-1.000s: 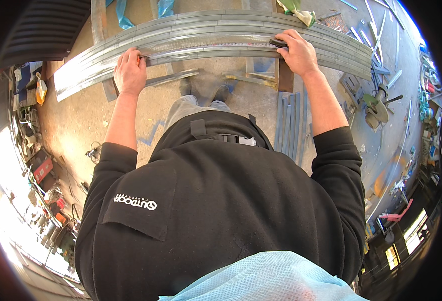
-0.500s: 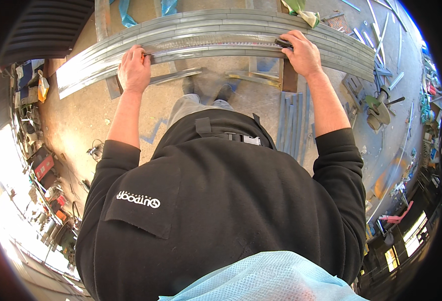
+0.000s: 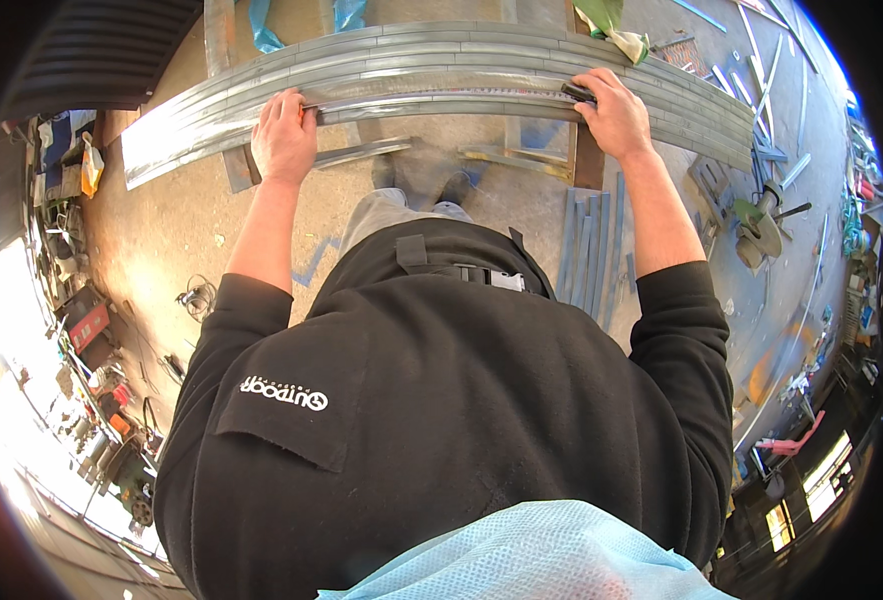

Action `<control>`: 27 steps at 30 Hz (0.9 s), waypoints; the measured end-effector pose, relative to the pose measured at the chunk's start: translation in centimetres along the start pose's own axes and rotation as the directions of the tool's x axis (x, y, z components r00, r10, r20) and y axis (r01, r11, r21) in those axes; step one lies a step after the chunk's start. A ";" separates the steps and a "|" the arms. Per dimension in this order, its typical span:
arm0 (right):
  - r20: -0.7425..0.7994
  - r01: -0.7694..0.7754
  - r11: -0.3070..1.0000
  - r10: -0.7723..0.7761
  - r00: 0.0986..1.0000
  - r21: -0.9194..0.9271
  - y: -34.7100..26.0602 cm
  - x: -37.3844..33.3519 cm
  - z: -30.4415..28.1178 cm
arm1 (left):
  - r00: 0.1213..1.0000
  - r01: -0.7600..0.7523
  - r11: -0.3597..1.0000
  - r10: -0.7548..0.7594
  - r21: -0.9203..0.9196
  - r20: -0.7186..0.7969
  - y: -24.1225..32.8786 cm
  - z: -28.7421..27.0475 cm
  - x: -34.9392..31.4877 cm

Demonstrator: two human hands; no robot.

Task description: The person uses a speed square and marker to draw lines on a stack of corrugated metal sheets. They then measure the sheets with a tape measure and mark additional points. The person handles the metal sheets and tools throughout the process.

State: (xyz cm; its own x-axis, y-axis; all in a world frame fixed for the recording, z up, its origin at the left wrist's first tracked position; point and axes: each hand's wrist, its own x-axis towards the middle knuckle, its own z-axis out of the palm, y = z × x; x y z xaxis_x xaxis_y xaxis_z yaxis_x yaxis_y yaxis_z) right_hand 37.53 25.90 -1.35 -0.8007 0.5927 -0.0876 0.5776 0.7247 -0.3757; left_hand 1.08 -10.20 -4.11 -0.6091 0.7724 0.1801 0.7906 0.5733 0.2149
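A long stack of grey metal strips [image 3: 431, 62] lies across in front of me. Along its near side runs a thin tape measure blade [image 3: 451, 93], stretched between my hands. My right hand [image 3: 618, 118] is closed around the dark tape measure case [image 3: 577, 92], resting on the strips. Toward the left part of the stack, my left hand [image 3: 285, 145] is closed at the other end of the blade. A small orange piece [image 3: 302, 111] shows by its thumb; what exactly the fingers pinch is hidden.
Metal supports [image 3: 588, 155] stand under the strips. Several long bars [image 3: 589, 250] lie at my right, with a grinder-like machine with a disc [image 3: 756, 232] beyond them. A green cloth [image 3: 613, 30] hangs at the far edge. Cables [image 3: 197, 298] and clutter line the left side.
My left hand has slid slightly to the right along the strips. My right hand keeps the tape measure case at about the same spot. The whole view has shifted a little.
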 end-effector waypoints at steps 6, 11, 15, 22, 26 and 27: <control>-0.031 0.011 0.999 -0.012 0.999 -0.033 0.5 -0.3 0.2 | 1.000 0.022 0.999 -0.023 0.036 0.017 0.2 0.1 0.2; -0.081 0.070 0.996 -0.074 0.994 -0.055 1.0 -0.2 0.3 | 0.995 0.086 0.995 -0.088 0.048 0.041 1.2 -0.1 0.1; -0.029 0.029 0.999 -0.029 0.999 0.019 1.2 0.0 0.1 | 0.997 0.038 0.999 -0.038 -0.004 -0.066 1.4 0.1 -0.1; 0.031 -0.017 0.999 0.018 0.999 -0.039 1.6 0.1 0.1 | 1.000 0.022 0.998 -0.023 -0.066 -0.013 1.1 0.6 -0.4; 0.032 -0.025 0.999 0.026 0.999 -0.029 1.9 0.1 0.1 | 1.000 0.006 0.999 -0.006 -0.044 0.007 0.9 0.9 -0.2; 0.033 -0.027 0.998 0.028 0.999 -0.054 2.0 0.1 0.1 | 1.000 -0.002 0.999 0.002 -0.047 0.015 0.8 0.9 -0.2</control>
State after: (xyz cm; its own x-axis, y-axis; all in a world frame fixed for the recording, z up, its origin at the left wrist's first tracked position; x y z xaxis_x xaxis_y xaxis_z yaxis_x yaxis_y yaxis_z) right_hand 38.60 27.36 -2.24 -0.7888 0.6011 -0.1287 0.6064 0.7266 -0.3229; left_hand 1.90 -9.67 -4.83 -0.6063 0.7777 0.1663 0.7877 0.5587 0.2595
